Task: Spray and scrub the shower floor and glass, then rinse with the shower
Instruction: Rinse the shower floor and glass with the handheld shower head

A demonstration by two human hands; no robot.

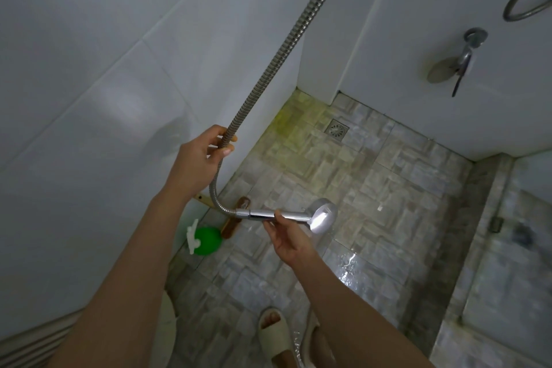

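While my left hand (200, 158) curls its fingers (223, 152) round the hose (270, 69), probably to hold slack clear, my right hand (288, 237) pinches the shower head (324, 215) by its handle, face angled down at the wet floor (388, 188) just beyond them.

Glossy chrome shower head (321, 216), ribbed metal hose (277, 54), glossy wall tiles (89, 84).
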